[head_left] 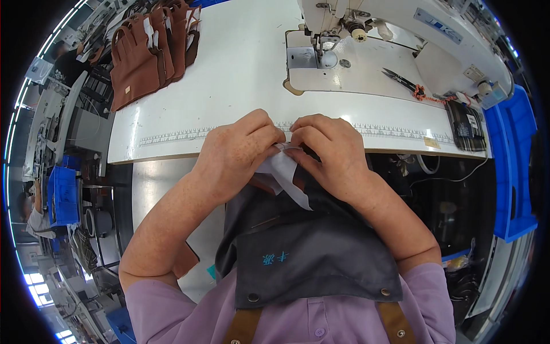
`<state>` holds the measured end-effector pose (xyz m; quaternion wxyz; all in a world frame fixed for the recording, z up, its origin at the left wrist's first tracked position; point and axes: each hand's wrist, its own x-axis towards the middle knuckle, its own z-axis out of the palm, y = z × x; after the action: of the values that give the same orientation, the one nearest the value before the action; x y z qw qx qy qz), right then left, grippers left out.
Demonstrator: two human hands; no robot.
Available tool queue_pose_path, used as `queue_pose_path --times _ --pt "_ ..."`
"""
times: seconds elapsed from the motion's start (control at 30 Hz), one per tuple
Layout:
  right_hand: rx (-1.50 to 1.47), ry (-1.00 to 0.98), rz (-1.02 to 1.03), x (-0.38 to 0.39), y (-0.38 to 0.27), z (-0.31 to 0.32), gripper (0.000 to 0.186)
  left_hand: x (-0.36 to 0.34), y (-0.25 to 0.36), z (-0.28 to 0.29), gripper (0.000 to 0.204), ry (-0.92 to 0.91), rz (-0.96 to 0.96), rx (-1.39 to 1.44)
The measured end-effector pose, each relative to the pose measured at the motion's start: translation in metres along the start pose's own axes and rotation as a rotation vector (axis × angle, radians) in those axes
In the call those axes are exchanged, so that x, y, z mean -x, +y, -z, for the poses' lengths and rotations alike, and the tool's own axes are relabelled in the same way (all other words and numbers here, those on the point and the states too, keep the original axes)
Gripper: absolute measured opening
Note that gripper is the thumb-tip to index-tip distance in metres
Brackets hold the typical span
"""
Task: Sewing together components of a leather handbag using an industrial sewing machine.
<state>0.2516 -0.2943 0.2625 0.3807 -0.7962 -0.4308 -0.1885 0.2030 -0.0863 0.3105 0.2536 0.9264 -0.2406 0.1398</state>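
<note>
Nearest: the grey apron is hanging over the lap, and both forearms are coming in over it.

Left hand and right hand are meeting at the near edge of the white table. Fingertips of both are pinching together on a small white fabric piece; the piece is hanging down between the hands, over the apron, not on the table.

Judgement: work is at a hand-preparation stage. The piece is being folded or picked at by hand and is not under the needle; any stitching on it appears not yet begun.

Farther, centre-right: the white sewing machine is standing with nothing under its foot. Black scissors are lying on its bed.

Far left: brown leather gloves are lying stacked on the table.

Containers: a blue bin is sitting at the right edge, contents not visible. A blue crate is sitting low at the left; cannot tell what it is holding.
</note>
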Motion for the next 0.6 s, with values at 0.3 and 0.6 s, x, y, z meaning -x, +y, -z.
queue_pose_path --times 0.3,0.6 --pt "0.047 0.023 0.033 -0.003 0.006 -0.009 0.027 0.0 -0.014 0.005 0.016 -0.031 -0.114 -0.124" --pt "0.052 0.02 0.119 -0.008 0.007 -0.017 0.028 -0.007 -0.016 0.011 0.02 -0.139 -0.01 -0.099"
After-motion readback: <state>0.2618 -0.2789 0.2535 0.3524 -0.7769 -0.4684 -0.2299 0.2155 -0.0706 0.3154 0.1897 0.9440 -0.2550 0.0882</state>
